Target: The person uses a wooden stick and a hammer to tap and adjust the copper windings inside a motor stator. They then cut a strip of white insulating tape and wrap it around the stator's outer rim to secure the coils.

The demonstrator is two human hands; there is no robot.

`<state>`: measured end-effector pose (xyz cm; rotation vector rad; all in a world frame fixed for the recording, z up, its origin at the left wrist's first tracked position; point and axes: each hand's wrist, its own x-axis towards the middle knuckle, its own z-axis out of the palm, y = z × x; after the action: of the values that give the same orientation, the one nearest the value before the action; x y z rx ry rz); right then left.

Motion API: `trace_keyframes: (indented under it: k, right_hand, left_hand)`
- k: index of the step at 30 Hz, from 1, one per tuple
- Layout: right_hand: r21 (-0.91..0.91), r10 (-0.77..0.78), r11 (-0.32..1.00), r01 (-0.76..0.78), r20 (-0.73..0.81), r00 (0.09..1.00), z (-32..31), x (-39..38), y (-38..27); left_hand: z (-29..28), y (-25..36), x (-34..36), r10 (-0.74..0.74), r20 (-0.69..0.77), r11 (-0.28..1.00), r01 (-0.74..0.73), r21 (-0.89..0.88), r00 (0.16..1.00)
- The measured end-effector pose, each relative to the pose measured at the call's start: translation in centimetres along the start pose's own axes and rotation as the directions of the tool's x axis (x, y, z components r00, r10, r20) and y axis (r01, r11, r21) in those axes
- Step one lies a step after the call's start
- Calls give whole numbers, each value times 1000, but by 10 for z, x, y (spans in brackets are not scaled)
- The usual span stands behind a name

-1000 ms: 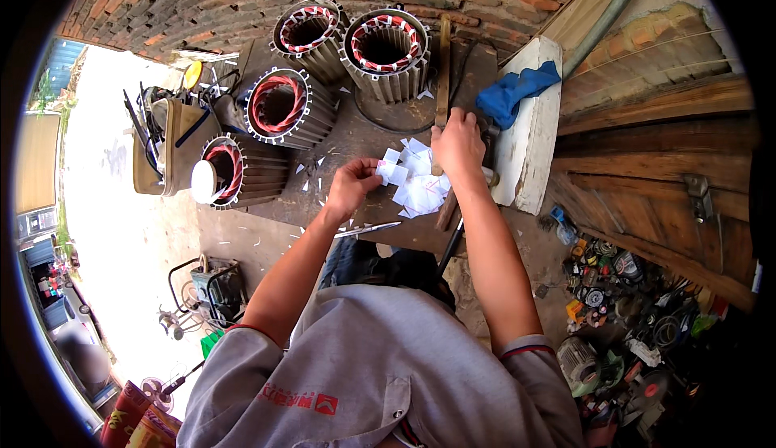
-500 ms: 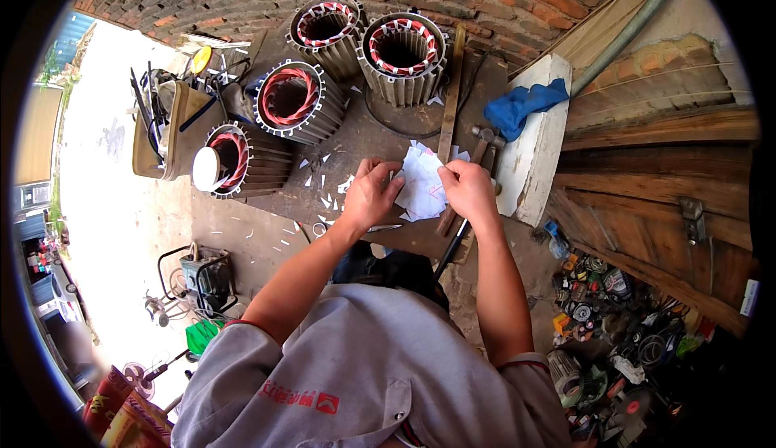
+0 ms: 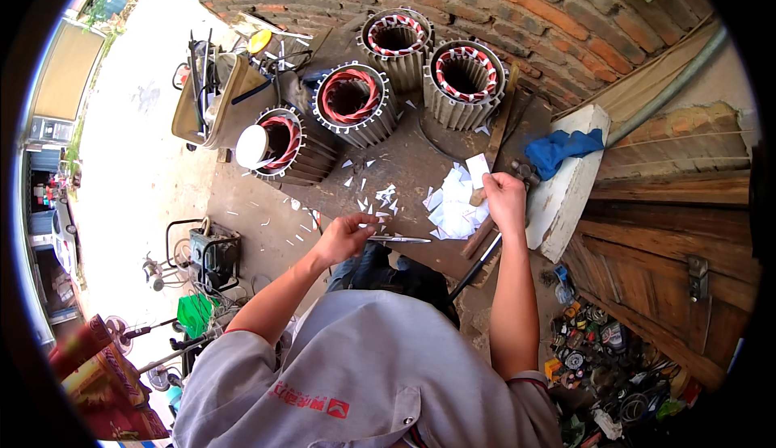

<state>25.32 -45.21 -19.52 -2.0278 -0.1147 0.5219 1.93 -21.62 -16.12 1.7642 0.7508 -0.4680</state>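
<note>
My right hand (image 3: 505, 199) pinches a small white paper piece (image 3: 477, 170) above a loose pile of white paper pieces (image 3: 457, 215) on the dark workbench. My left hand (image 3: 343, 238) is nearer me, its fingers drawn together over the bench edge. What they hold, if anything, is too small to make out. Beside its fingertips lie scissors (image 3: 404, 239) with the metal blades showing; the handles are hidden by the hand. Small white paper clippings (image 3: 385, 196) are scattered just beyond.
Several ribbed metal motor stators with red-wrapped windings, one nearest at left (image 3: 299, 153), stand across the bench. A white round tub (image 3: 254, 146) rests on that one. A blue cloth (image 3: 566, 152) drapes a white board (image 3: 562, 222) at right. Left stands a tan bin (image 3: 232, 117).
The paper bundle both hands held is now spread as a pile on the bench. My right hand has lifted one piece; my left hand has drawn back toward the scissors. The view has shifted.
</note>
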Motion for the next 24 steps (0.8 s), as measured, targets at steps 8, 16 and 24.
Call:
trace_keyframes:
  k: [8,16,24]
  right_hand:
    - [-182,-91,979,86,-18,996,18,-14,-21]
    - [-30,-98,994,105,178,979,70,-37,-31]
    - [-16,-185,981,191,186,965,144,-67,-92]
  left_hand:
    - [-48,-192,-79,-205,-354,904,315,288,912]
    - [-65,-213,-99,-440,-293,892,378,-247,849]
    - [-179,-65,-47,-1,-584,858,-299,-417,812]
